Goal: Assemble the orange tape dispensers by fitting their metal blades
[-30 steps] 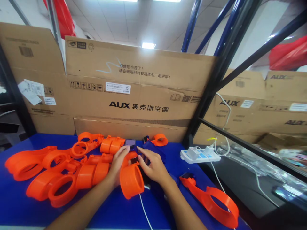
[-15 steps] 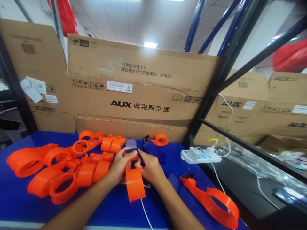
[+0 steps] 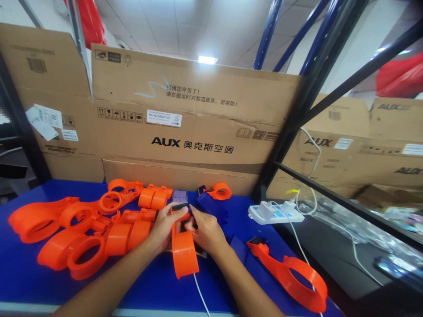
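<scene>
Near the front middle of the table, my left hand (image 3: 164, 226) is closed around the head of an orange plastic tape dispenser (image 3: 185, 255), its thumb lying across the top. The dispenser's broad ring hangs down toward me. My right hand (image 3: 207, 229) is closed at the right side of the same head, fingertips bent against a dark piece there. The fingers partly hide that piece, so I cannot tell how it is seated. Just beyond the hands, a phone (image 3: 180, 196) with a lit screen stands propped up.
Several orange dispensers (image 3: 120, 240) cover the left of the blue table (image 3: 139, 290). Two more, with dark tips, lie at the back (image 3: 220, 191) and right front (image 3: 302, 281). Dark blue pieces (image 3: 211, 206) lie right of the phone. A white power strip (image 3: 276, 212) trails cables. Cardboard (image 3: 191, 119) stands behind.
The hands and the held dispenser stay almost in place, with only a tiny shift in the fingers. The view has moved very slightly.
</scene>
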{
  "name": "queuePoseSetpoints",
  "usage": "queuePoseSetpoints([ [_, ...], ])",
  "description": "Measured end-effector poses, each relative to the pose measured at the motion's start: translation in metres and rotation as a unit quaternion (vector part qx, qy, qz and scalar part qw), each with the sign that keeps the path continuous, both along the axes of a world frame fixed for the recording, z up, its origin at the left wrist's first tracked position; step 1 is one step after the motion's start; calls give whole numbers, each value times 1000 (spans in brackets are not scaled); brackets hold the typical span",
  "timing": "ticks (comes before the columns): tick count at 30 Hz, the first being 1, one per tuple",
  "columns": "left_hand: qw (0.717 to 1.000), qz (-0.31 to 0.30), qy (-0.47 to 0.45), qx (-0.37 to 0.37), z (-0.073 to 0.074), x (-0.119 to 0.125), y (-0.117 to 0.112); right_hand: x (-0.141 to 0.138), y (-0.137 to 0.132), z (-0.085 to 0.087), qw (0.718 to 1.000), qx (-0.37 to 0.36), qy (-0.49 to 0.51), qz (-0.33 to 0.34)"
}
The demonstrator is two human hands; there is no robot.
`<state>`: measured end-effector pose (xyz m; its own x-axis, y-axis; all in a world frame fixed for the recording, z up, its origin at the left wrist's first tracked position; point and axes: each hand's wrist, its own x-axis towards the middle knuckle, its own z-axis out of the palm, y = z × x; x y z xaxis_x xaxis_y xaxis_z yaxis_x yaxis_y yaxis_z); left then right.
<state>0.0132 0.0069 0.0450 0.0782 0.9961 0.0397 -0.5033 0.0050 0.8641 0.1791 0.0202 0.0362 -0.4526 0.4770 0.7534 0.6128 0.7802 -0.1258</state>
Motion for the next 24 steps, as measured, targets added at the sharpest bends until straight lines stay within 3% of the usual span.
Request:
queuePoseSetpoints([
  [7, 999, -10, 17, 35, -2, 0, -1, 11, -3, 20, 995, -56, 54, 55],
  [11, 994, -10, 74, 83, -1, 1, -3, 14, -5, 28, 994, -79, 60, 47],
  [24, 984, -2, 127, 121, -3, -2, -2, 9, -7, 23, 996, -48, 61, 47],
])
